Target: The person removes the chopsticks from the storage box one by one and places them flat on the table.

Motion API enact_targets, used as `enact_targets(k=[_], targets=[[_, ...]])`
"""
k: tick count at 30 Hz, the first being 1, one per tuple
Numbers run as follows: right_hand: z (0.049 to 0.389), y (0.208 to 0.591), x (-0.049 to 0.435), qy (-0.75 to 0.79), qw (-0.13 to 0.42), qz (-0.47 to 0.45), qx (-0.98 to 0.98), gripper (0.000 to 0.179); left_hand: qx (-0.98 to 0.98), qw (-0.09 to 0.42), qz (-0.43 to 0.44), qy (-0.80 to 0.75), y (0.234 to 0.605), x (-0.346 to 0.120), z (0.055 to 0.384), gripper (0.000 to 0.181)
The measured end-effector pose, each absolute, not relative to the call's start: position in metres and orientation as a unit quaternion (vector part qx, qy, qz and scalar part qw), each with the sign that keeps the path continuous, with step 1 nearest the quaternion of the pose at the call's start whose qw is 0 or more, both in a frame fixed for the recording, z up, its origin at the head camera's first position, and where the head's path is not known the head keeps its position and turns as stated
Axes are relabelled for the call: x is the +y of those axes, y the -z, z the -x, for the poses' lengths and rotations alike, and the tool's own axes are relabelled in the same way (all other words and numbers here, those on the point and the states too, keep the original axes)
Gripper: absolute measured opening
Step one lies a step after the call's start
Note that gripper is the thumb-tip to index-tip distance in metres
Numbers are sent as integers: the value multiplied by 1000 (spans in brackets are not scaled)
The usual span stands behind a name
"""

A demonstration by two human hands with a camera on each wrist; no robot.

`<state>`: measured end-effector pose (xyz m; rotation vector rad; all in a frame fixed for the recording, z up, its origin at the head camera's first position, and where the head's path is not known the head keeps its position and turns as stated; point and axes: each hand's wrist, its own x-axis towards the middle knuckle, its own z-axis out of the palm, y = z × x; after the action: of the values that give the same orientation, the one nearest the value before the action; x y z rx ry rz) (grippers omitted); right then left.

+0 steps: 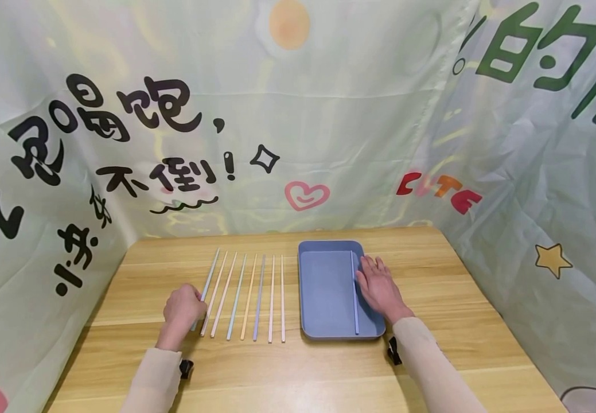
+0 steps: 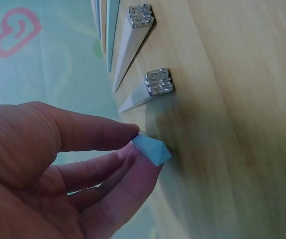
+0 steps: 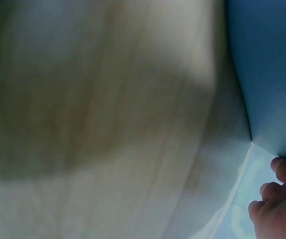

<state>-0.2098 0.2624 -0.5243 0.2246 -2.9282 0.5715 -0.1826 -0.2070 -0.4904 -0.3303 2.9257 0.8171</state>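
My left hand (image 1: 184,310) is at the left end of a row of chopsticks. Its thumb and fingers pinch the near end of a light blue chopstick (image 2: 152,149), the leftmost one. Beside it lie two pale chopsticks (image 2: 157,82) with glittery silver ends. My right hand (image 1: 381,289) rests at the right rim of a blue-grey tray (image 1: 323,332), its fingers extended along the edge. The right wrist view shows those fingertips (image 3: 277,191) against the tray's side. Inside the tray, near that rim, lies one blue-violet chopstick (image 1: 354,298).
Several more chopsticks, among them a yellow one (image 1: 248,298) and a pink one (image 1: 283,298), lie side by side between my left hand and the tray. The wooden table (image 1: 256,378) is enclosed by printed cloth walls (image 1: 359,143) at the back and sides.
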Motion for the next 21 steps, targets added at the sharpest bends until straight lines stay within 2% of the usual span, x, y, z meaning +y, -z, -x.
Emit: enact_targets(k=[8,21], targets=[[210,524,262,-191,72,-74,-976,57,956,42,100,-271,493,-208,183,19],[210,524,263,-189,72,-74,-977,56,959,42,101,-262,496,-210,184,4]])
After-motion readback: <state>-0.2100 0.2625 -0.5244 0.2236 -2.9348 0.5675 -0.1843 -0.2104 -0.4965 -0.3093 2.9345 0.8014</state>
